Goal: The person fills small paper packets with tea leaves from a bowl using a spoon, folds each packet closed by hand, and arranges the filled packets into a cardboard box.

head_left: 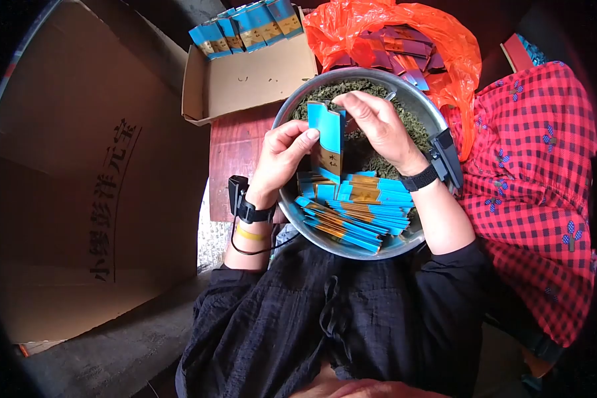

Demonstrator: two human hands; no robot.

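Pinched between the thumb and fingers of my left hand [286, 154] is a blue and gold packet [326, 136], held upright over a round metal bowl [286, 109]. My right hand [378, 123] is at the packet's top edge, its fingers bent together; whatever they hold, if anything, is too small to make out. Dark dried leaves [411, 123] lie in the bowl. A fanned pile of flat blue and gold packets [365, 205] rests on the leaves at the bowl's near side, below both hands.
Behind the bowl stands an open cardboard tray [249, 83] with several upright blue packets [245, 28]. Beside it, a red plastic bag [461, 50] holds purple packets [404, 50]. A large cardboard box [53, 166] fills the left; red checked cloth [537, 166] lies at right.
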